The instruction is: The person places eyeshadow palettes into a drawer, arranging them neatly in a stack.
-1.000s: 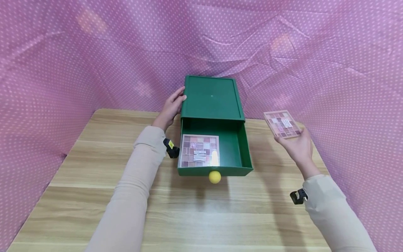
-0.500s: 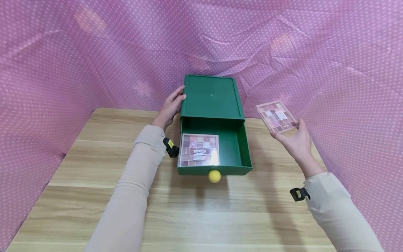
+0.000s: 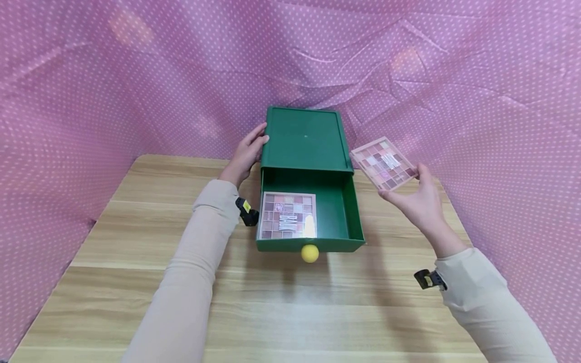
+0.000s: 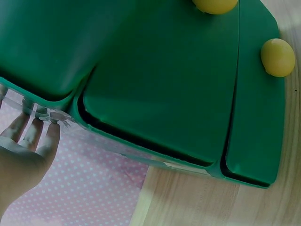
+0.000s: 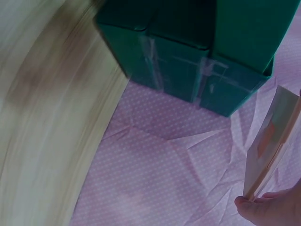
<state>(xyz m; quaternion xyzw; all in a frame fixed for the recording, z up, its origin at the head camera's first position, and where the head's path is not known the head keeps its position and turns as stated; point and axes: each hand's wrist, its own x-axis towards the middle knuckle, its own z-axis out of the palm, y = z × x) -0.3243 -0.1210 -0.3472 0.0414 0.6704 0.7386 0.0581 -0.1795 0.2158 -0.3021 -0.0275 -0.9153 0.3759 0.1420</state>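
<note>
My right hand (image 3: 419,206) pinches a square eyeshadow palette (image 3: 383,162) by its near edges, thumb on one side and fingers on the other. It hangs tilted in the air beside the right side of a green drawer unit (image 3: 306,141). The unit's top drawer (image 3: 279,246) is pulled out, and a second eyeshadow palette (image 3: 287,214) lies flat in its left half. My left hand (image 3: 245,156) rests on the unit's left side with fingers extended. In the left wrist view, the fingertips (image 4: 52,134) touch the side wall near the top.
Below the open drawer sit two more drawers with yellow knobs (image 4: 277,57), pushed in. A yellow knob (image 3: 310,253) is on the open drawer's front. The unit stands at the back of a wooden table (image 3: 290,312), against a pink dotted cloth (image 3: 204,75).
My right hand has moved left and slightly away from me, bringing the palette beside the drawer unit and turning it a little. My left hand and the unit have stayed put.
</note>
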